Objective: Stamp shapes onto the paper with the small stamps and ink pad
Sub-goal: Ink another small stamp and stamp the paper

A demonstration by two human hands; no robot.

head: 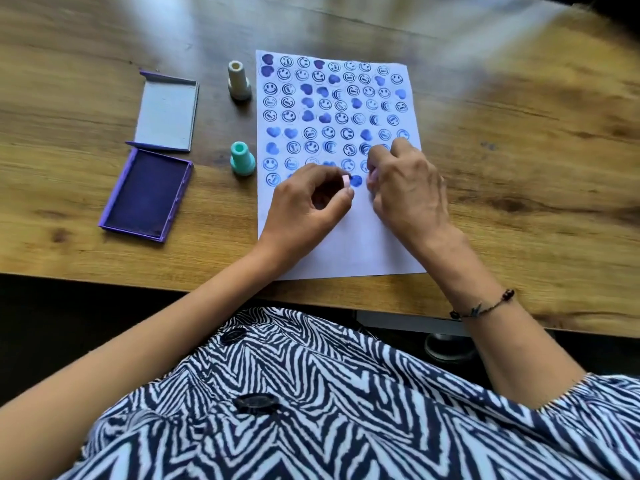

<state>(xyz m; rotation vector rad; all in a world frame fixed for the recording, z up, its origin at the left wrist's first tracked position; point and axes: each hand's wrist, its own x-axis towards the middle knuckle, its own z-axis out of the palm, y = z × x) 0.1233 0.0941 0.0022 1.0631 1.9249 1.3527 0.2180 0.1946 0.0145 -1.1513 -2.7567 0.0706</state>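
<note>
A white paper [346, 251] lies on the wooden table, covered in rows of blue smiley and heart prints. My left hand [304, 202] pinches a small pink stamp [345, 183] between thumb and fingers, just left of a fresh blue heart print [356, 181] in the lowest row. My right hand [405, 188] rests on the paper just right of that print, with its fingers curled down. What lies under those fingers is hidden. The open purple ink pad [147, 195] sits to the left of the paper.
The ink pad's grey lid [168, 114] lies open behind the pad. A white stamp [239, 81] and a teal stamp [242, 159] stand upright between the pad and the paper's left edge. The table's front edge [138, 282] runs just before my body.
</note>
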